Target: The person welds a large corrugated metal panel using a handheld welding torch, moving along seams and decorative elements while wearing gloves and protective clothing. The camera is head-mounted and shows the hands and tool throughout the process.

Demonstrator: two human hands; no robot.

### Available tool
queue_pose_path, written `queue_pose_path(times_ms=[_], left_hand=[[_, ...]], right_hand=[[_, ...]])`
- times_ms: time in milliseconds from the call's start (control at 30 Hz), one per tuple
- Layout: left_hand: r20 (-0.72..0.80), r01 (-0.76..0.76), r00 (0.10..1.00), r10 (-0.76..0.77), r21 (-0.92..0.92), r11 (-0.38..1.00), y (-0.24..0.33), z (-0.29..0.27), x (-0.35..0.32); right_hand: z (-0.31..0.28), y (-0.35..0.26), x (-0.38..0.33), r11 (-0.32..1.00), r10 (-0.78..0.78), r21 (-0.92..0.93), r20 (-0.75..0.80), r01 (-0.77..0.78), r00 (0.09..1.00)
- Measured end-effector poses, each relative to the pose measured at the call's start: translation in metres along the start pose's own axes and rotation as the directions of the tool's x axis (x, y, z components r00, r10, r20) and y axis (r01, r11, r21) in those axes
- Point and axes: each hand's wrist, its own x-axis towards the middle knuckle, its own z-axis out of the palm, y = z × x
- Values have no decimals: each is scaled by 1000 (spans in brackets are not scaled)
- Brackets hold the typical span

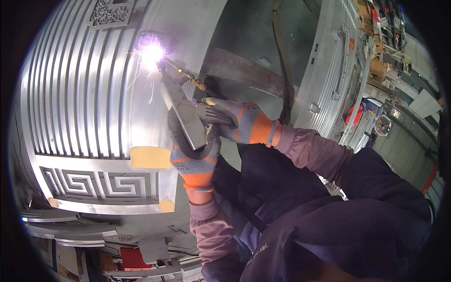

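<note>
Both my hands wear grey-and-orange gloves and are closed round a grey, boxy handheld welding gun (181, 105). My left hand (193, 162) grips its rear end from below. Against its right side, my right hand (246, 121) wraps round the body. A thin brass-fitted guide (190, 79) runs beside the gun toward its tip. At the tip, a blinding white-violet glow (152, 54) throws sparks onto a silver metal door panel (136, 105). The glare sits at the edge of a small rounded rectangular opening or fitting, and hides the exact contact point.
Vertical ribs (77, 89) and a Greek-key ornament (101, 183) cover the panel's left part. An ornate plate (110, 13) lies at the top. Tan patches (150, 157) mark its near edge. A dark strap (282, 56) hangs right of the gun. Another ribbed panel (324, 94) stands farther right.
</note>
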Motion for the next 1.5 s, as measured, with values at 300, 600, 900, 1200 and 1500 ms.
queue_pose_path(times_ms=[300,600,900,1200,1500], left_hand=[[63,30,998,-27,-42,999,8,-1,-1],[6,-21,1000,21,12,1000,7,3,-3],[30,-8,1000,8,9,1000,8,6,-5],[57,42,998,-40,-31,999,3,11,-12],[85,119,990,-112,-78,990,20,13,-18]], right_hand=[[-2,-7,-6,995,79,55,26,-80,997],[2,3,-8,998,4,55,-52,-1,999],[0,6,-11,996,49,68,3,-49,999],[-4,7,-15,997,70,44,18,-71,997],[-11,12,-28,994,52,98,26,-54,998]])
